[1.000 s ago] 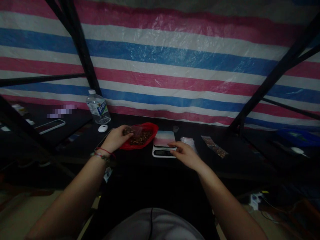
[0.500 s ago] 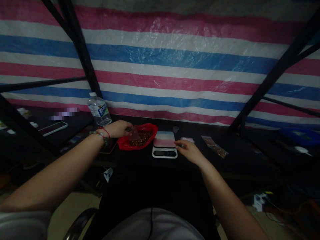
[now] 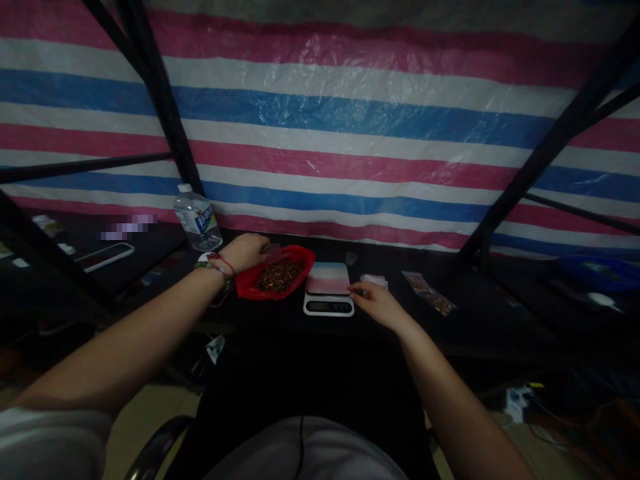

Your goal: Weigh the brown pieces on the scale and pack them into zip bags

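Note:
My left hand (image 3: 246, 252) is closed on a small clear plastic piece (image 3: 273, 251) over the back left of an open red plastic bag (image 3: 246, 285). Whether this piece is a little cup or a pouch I cannot tell. Loose brown dried bits (image 3: 279, 275) lie inside the red bag. Just right of the bag sits a white digital kitchen scale (image 3: 329, 307) with nothing on its pastel-coloured plate. My right hand (image 3: 377, 300) has its fingers stretched out at the scale's right edge, seemingly touching it, with nothing visible in them.
Behind my right hand lie small clear packets (image 3: 374, 279), with a small clear cup (image 3: 351, 258) behind the scale. Filled clear sachets (image 3: 429, 293) lie further right. A plastic bottle (image 3: 199, 220) stands back left, near a phone (image 3: 107, 257). Black frame posts (image 3: 170, 120) flank the table.
My left hand has lifted the clear plastic piece up and back from the brown bits, moving slightly right. My right hand stays almost in place beside the scale.

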The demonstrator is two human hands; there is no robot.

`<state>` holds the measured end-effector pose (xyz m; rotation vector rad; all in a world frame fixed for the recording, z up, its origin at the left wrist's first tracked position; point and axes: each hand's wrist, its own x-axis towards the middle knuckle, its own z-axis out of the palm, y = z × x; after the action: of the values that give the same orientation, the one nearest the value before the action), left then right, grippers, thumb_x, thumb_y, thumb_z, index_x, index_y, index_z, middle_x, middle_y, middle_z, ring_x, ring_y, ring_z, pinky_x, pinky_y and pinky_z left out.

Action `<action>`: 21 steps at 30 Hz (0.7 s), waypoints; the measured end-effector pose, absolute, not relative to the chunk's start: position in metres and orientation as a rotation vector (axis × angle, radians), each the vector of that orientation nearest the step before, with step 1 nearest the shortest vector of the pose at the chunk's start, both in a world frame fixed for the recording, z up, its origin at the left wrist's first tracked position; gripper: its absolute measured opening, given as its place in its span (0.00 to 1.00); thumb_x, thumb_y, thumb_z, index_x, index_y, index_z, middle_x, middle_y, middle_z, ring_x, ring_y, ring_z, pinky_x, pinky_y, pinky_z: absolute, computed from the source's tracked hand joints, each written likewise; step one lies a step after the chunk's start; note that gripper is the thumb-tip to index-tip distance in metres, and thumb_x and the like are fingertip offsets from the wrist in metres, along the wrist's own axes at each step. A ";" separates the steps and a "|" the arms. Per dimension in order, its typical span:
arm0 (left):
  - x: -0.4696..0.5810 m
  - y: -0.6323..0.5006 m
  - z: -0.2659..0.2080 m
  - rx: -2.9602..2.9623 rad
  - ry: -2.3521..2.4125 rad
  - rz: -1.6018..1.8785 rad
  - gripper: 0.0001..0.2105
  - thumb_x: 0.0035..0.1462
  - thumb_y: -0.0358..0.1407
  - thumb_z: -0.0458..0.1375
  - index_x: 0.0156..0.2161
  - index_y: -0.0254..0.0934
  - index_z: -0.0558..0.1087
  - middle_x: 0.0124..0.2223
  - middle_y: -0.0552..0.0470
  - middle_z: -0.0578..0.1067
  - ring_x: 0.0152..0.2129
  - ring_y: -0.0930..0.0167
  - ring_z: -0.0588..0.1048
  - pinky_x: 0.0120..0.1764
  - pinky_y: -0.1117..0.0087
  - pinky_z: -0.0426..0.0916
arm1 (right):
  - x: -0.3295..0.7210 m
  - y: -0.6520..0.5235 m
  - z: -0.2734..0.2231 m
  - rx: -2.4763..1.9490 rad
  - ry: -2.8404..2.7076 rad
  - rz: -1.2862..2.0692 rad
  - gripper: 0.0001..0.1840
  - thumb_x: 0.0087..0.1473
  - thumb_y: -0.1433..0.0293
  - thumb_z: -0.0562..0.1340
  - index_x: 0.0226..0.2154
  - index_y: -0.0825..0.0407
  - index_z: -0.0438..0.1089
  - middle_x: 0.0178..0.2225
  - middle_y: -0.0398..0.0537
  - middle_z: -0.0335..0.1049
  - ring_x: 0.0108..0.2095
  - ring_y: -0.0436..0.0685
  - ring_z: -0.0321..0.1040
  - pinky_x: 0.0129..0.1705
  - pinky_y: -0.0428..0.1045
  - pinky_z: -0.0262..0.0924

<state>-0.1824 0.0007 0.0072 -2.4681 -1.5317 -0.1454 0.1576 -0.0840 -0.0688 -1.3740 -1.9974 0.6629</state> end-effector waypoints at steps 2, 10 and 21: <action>-0.179 0.001 0.002 -2.454 -1.509 -0.164 0.14 0.56 0.39 0.49 0.38 0.33 0.73 0.38 0.41 0.76 0.34 0.64 0.74 0.38 0.68 0.64 | 0.158 -0.084 -0.070 -1.374 -2.007 0.669 0.14 0.52 0.65 0.58 0.40 0.53 0.73 0.39 0.50 0.74 0.37 0.55 0.70 0.40 0.51 0.63; -0.180 0.012 -0.003 -2.606 -1.490 -0.158 0.14 0.53 0.40 0.51 0.39 0.35 0.74 0.39 0.43 0.77 0.35 0.65 0.74 0.38 0.69 0.64 | 0.161 -0.083 -0.072 -1.396 -2.020 0.717 0.15 0.52 0.65 0.58 0.41 0.52 0.72 0.38 0.49 0.74 0.35 0.54 0.70 0.39 0.50 0.63; -0.178 0.004 0.007 -2.412 -1.466 -0.321 0.16 0.57 0.37 0.45 0.38 0.34 0.74 0.39 0.42 0.76 0.34 0.65 0.74 0.38 0.67 0.65 | 0.162 -0.085 -0.070 -1.400 -2.021 0.737 0.15 0.52 0.65 0.58 0.41 0.52 0.73 0.38 0.49 0.74 0.36 0.55 0.70 0.40 0.51 0.62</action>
<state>-0.1784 0.0042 0.0075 -2.4116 -1.4664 -0.3215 0.1615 -0.0851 -0.0697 -1.3995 -2.0211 0.7374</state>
